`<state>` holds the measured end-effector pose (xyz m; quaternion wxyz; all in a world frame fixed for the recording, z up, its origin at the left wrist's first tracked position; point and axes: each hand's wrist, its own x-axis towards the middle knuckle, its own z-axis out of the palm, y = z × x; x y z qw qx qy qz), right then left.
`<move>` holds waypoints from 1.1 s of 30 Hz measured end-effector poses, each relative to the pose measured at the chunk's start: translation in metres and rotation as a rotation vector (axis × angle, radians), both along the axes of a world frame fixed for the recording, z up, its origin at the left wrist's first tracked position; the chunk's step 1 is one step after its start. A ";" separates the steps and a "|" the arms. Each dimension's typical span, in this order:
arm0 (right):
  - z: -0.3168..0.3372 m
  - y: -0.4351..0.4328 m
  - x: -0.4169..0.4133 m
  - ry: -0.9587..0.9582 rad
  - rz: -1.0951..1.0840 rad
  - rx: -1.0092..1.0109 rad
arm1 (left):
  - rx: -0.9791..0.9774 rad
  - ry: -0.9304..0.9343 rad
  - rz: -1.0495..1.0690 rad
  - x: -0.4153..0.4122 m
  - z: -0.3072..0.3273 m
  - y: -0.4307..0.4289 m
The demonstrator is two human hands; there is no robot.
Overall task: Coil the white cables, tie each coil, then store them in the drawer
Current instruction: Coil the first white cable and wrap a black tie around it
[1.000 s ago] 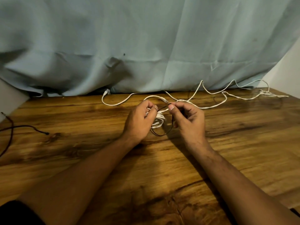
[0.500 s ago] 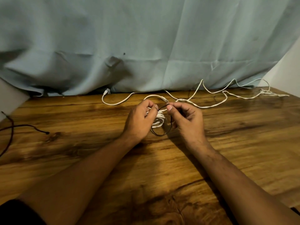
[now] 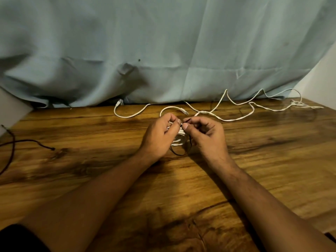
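Tying step: fingers (image 3: pixel 171 118) of left hand (image 3: pixel 160 137) and right hand (image 3: pixel 209 137) pinch dark tie (image 3: pixel 179 154) looped round white coil (image 3: pixel 179 141); next, probably, drawing it snug.

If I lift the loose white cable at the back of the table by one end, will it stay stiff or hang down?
Probably it hangs floppy: the loose white cable lies in soft, wavy bends on the table. It is likely light, as it is thin. It may snag, since its far right end looks tangled.
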<state>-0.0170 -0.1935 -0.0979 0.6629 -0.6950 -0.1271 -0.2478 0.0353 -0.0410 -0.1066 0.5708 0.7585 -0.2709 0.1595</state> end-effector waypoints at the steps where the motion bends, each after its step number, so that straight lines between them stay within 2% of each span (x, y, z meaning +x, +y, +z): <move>1: 0.002 0.000 -0.001 0.003 0.002 0.028 | -0.005 0.006 -0.022 -0.001 0.001 -0.001; 9: 0.007 -0.004 -0.002 0.046 0.036 0.108 | -0.040 0.068 -0.192 -0.009 0.010 0.003; 16: 0.011 -0.008 -0.006 0.046 0.085 0.130 | -0.056 0.107 -0.244 -0.012 0.016 0.004; 19: 0.019 -0.012 -0.006 0.025 0.061 0.259 | -0.078 0.136 -0.231 -0.009 0.014 0.003; 24: 0.025 -0.041 -0.001 0.017 -0.108 0.628 | -0.120 0.198 -0.212 -0.008 0.012 0.004; 26: 0.023 -0.043 -0.001 0.060 -0.092 0.542 | -0.144 0.217 -0.214 -0.008 0.012 0.004; 30: 0.013 -0.021 -0.005 0.158 0.091 0.217 | -0.163 0.239 -0.207 -0.008 0.014 0.003; 33: 0.008 -0.009 -0.006 0.143 0.153 0.111 | -0.156 0.229 -0.238 -0.008 0.013 0.002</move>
